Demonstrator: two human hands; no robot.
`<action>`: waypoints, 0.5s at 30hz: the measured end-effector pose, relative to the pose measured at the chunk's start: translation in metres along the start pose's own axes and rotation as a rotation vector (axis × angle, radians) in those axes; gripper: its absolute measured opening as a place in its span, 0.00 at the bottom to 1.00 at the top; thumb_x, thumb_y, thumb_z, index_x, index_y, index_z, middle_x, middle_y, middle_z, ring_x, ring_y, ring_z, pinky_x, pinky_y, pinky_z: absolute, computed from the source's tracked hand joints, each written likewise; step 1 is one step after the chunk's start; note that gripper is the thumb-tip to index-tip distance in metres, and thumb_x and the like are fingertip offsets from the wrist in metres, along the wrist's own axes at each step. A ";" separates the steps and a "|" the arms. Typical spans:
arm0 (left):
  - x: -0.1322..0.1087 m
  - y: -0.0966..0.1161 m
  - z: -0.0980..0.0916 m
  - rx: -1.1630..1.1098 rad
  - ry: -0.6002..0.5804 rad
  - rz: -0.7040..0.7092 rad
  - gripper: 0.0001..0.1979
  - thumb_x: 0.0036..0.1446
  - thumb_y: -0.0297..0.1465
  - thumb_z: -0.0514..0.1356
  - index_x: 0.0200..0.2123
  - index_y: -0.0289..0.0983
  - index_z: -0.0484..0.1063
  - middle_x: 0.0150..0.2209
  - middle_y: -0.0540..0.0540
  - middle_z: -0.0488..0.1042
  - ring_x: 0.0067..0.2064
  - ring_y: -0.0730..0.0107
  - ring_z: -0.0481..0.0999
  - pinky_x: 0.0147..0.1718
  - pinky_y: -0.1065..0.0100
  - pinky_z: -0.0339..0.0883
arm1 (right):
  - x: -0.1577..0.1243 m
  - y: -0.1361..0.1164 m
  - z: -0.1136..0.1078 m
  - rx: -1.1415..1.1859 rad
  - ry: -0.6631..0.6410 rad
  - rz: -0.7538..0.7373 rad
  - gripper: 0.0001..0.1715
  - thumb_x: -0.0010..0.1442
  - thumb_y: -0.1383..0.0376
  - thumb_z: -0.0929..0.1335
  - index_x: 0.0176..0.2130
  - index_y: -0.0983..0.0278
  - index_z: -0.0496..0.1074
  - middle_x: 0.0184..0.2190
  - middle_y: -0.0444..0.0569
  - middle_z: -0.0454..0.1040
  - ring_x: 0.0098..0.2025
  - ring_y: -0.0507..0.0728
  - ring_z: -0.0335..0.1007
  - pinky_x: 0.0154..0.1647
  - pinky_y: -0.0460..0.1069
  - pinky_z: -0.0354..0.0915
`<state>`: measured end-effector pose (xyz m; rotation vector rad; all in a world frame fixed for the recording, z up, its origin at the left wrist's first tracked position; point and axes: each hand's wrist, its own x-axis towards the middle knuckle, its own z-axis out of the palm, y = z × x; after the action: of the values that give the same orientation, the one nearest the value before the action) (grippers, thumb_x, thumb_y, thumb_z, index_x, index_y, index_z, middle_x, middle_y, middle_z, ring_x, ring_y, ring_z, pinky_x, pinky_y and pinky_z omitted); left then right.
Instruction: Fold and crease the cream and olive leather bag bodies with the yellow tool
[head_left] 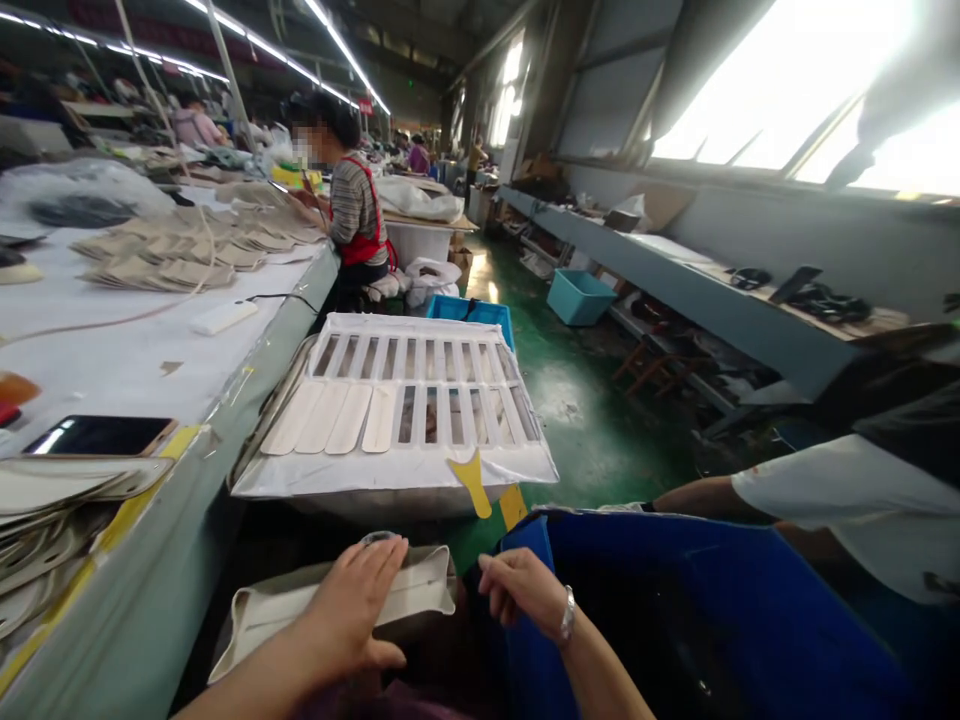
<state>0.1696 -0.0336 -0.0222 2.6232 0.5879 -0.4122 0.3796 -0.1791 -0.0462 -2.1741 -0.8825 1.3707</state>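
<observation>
My left hand (360, 605) lies flat with its fingers stretched over a cream-coloured, fabric-like piece (420, 590) low in front of me; the thumb stands apart. To its right, my right hand (525, 590), with a silver bracelet at the wrist, is closed, thumb and forefinger together. Whatever it may pinch is too small to make out. Ahead of both hands is a white slotted crate (397, 472), turned bottom up or covered. Several pale tongue-shaped pieces (349, 420) lie side by side on its left part. A yellow forked piece (472, 485) hangs at its near edge.
At left, a long white table (217, 350) carries a phone (101, 436), stacked pieces (45, 540) and beige piles (180, 240). A deep blue bin (540, 540) stands at right, beside a person's white sleeve (825, 490). Another person (352, 200) works farther along the table.
</observation>
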 end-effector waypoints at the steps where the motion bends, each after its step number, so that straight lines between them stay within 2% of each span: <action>1: 0.010 0.010 0.001 0.004 -0.026 0.003 0.50 0.34 0.45 0.64 0.61 0.32 0.52 0.62 0.34 0.52 0.61 0.47 0.53 0.58 0.52 0.45 | 0.016 0.001 -0.011 -0.071 0.136 0.011 0.29 0.63 0.54 0.53 0.36 0.71 0.72 0.29 0.56 0.75 0.27 0.56 0.73 0.27 0.48 0.66; 3: 0.026 0.019 0.006 0.006 -0.028 0.011 0.48 0.35 0.41 0.63 0.60 0.31 0.54 0.60 0.33 0.55 0.60 0.45 0.55 0.58 0.53 0.47 | 0.052 -0.001 -0.026 -0.171 0.303 0.025 0.22 0.61 0.59 0.58 0.44 0.72 0.69 0.41 0.62 0.73 0.42 0.61 0.71 0.39 0.53 0.65; 4: 0.031 0.018 0.009 0.005 -0.013 0.022 0.46 0.36 0.39 0.63 0.60 0.31 0.55 0.60 0.33 0.57 0.59 0.45 0.57 0.57 0.53 0.48 | 0.070 -0.002 -0.030 -0.227 0.365 0.033 0.23 0.58 0.61 0.63 0.49 0.72 0.66 0.47 0.64 0.69 0.49 0.65 0.66 0.45 0.55 0.62; 6: 0.039 0.012 0.018 0.009 -0.005 0.029 0.41 0.39 0.35 0.61 0.59 0.30 0.57 0.58 0.33 0.60 0.57 0.45 0.61 0.56 0.53 0.52 | 0.106 -0.006 -0.031 -0.324 0.433 0.060 0.37 0.49 0.65 0.70 0.56 0.69 0.59 0.55 0.65 0.61 0.56 0.69 0.56 0.51 0.60 0.57; 8: 0.045 0.004 0.025 0.013 -0.021 0.029 0.36 0.42 0.31 0.58 0.58 0.31 0.60 0.56 0.33 0.63 0.55 0.46 0.64 0.53 0.53 0.56 | 0.135 -0.010 -0.028 -0.389 0.444 0.094 0.48 0.42 0.68 0.74 0.59 0.65 0.55 0.57 0.64 0.57 0.56 0.71 0.55 0.50 0.61 0.57; 9: 0.048 0.002 0.027 0.014 -0.034 0.032 0.34 0.44 0.30 0.56 0.57 0.31 0.60 0.55 0.34 0.64 0.54 0.47 0.65 0.52 0.54 0.58 | 0.147 -0.013 -0.028 -0.410 0.441 0.107 0.48 0.42 0.69 0.74 0.59 0.64 0.55 0.58 0.63 0.56 0.55 0.71 0.56 0.50 0.61 0.58; 10: 0.050 0.001 0.029 0.016 -0.050 0.037 0.32 0.45 0.28 0.54 0.57 0.32 0.61 0.55 0.34 0.65 0.53 0.48 0.66 0.51 0.54 0.59 | 0.157 -0.017 -0.028 -0.427 0.437 0.115 0.46 0.44 0.69 0.73 0.59 0.64 0.55 0.58 0.63 0.56 0.54 0.69 0.59 0.49 0.60 0.60; 12: 0.052 0.002 0.027 0.014 -0.071 0.039 0.30 0.48 0.27 0.52 0.57 0.32 0.61 0.54 0.34 0.66 0.53 0.49 0.66 0.50 0.54 0.60 | 0.171 -0.026 -0.032 -0.446 0.423 0.115 0.35 0.52 0.67 0.70 0.57 0.65 0.57 0.57 0.60 0.58 0.51 0.64 0.63 0.47 0.58 0.62; 15: 0.049 0.003 0.013 -0.020 -0.124 0.024 0.35 0.44 0.33 0.58 0.58 0.30 0.59 0.56 0.31 0.63 0.54 0.45 0.65 0.52 0.53 0.58 | 0.178 -0.041 -0.045 -0.446 0.376 0.074 0.20 0.60 0.61 0.64 0.50 0.66 0.63 0.49 0.53 0.66 0.46 0.58 0.66 0.44 0.57 0.65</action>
<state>0.2109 -0.0260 -0.0507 2.5605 0.5164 -0.5541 0.4646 -0.0254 -0.1144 -2.7007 -1.0368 0.7963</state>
